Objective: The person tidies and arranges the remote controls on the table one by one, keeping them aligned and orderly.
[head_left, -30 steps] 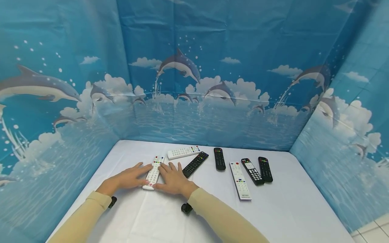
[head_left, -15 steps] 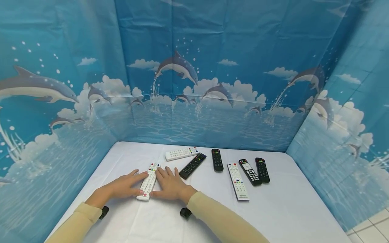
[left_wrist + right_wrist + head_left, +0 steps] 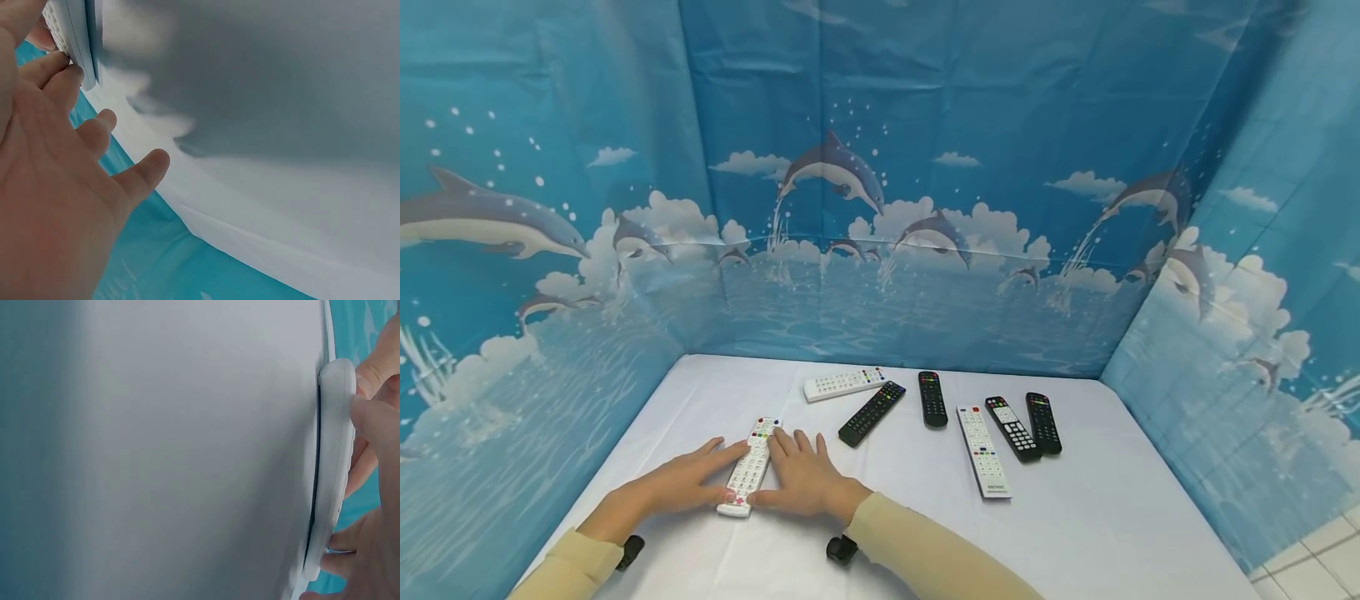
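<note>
Left hand [image 3: 681, 482]: my fingers spread, tips against white remote [image 3: 749, 468]'s left edge.
Right hand [image 3: 808, 481]: also spread, along its right edge.
Position: between my hands, on the table [image 3: 1090, 525].
Handling: I judge it light, stiff, smooth; hold by long sides.
Long axis: slants away rightward, coloured buttons [image 3: 760, 434] at far end.

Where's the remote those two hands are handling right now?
Lower left of the head view: the white remote sits between the left hand and the right hand.
</note>
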Demonstrator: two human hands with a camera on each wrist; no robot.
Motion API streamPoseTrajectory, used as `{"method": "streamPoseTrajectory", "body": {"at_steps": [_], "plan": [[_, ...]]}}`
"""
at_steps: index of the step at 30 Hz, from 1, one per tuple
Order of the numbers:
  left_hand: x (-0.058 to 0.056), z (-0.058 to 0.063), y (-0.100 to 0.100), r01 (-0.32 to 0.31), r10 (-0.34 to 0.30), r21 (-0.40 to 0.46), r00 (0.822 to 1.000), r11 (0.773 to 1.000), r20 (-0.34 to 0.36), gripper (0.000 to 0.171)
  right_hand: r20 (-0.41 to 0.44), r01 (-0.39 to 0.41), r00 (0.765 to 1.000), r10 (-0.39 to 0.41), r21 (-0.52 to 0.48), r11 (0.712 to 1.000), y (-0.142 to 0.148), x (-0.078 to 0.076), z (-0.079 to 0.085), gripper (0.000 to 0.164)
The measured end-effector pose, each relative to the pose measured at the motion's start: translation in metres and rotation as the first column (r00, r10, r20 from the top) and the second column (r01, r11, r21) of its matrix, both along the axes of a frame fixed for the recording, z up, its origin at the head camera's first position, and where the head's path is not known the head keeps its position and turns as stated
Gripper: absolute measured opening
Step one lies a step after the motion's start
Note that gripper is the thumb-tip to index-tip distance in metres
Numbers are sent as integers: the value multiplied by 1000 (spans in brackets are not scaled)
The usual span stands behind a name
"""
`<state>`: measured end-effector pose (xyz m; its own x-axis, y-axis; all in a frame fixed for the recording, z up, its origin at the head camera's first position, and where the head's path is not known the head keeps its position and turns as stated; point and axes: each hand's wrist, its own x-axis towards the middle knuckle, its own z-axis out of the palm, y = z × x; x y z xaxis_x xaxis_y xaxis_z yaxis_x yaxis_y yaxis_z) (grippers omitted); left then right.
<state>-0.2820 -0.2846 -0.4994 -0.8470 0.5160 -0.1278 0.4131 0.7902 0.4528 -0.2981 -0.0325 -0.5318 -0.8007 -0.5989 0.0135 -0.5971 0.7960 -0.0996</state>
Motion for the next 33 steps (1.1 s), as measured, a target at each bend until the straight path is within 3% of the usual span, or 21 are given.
{"method": "streamPoseTrajectory", "body": {"at_steps": [4, 10, 14, 20, 25, 33], "plan": [[13, 0, -9, 0, 0, 20, 1000, 1000, 31, 84, -12, -4, 1000, 4, 5, 1000, -10, 11, -2, 109], [25, 1, -23, 11, -11, 27, 1000, 1000, -3, 86, -43, 3, 999, -3, 6, 1000, -24, 25, 0, 107], [35, 2, -29, -8, 7, 43, 1000, 999, 29, 87, -25, 12, 1000, -12, -8, 1000, -32, 36, 2, 106], [49, 4, -33, 10, -16, 84, 997, 996, 70, 89, -37, 13, 999, -13, -2, 1000, -39, 49, 0, 106], [55, 5, -36, 13, -21, 97, 997, 995, 77, 88, -47, 5, 999, -5, -4, 1000, -40, 55, -2, 105], [54, 1, -38, 7, -7, 31, 1000, 1000, -7, 83, -43, 11, 999, -11, 20, 1000, -41, 60, -1, 104]]}}
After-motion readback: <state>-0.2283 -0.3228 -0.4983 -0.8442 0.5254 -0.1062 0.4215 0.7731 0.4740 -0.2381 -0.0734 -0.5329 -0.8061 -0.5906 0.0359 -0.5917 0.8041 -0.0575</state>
